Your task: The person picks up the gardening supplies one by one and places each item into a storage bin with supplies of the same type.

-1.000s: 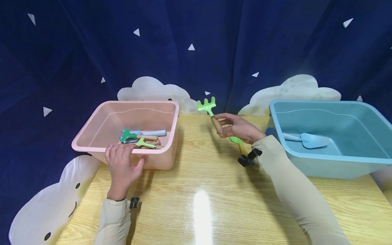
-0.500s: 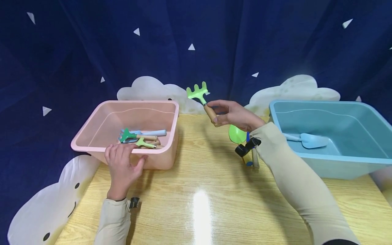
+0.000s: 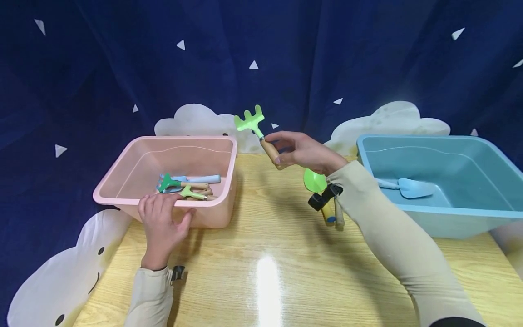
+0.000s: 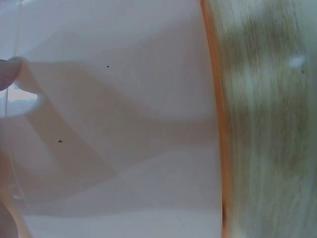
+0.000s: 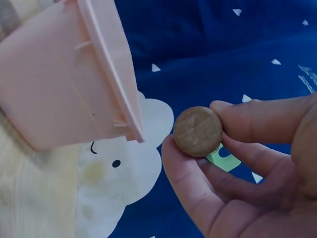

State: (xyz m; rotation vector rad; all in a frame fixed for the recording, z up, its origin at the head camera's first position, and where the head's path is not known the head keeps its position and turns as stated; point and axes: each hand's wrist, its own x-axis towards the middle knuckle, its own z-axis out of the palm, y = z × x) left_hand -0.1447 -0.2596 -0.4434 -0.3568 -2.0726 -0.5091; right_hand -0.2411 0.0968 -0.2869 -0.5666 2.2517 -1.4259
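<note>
My right hand (image 3: 304, 147) pinches the wooden handle of a small light-green garden rake (image 3: 251, 121). The rake is held in the air between the two bins, its tines up and to the left. The right wrist view shows the round end of the wooden handle (image 5: 198, 131) between thumb and fingers. At the left, my left hand (image 3: 161, 222) grips the front rim of a pink bin (image 3: 163, 201), fingers over the edge and thumb outside. Inside that bin lie a dark-green rake (image 3: 166, 182), a light-green tool (image 3: 192, 192) and light-blue tools (image 3: 208, 179), partly overlapping.
A blue bin (image 3: 457, 211) stands on the right with a light-blue shovel (image 3: 414, 188) in it. Under my right wrist, a green scoop (image 3: 313, 180) and another handle (image 3: 339, 215) lie on the wooden table (image 3: 229, 272). A dark blue curtain (image 3: 286, 45) hangs behind.
My right hand has carried the light-green rake up and left toward the pink bin, uncovering more of the green scoop. The left hand stays on the pink bin's rim.
</note>
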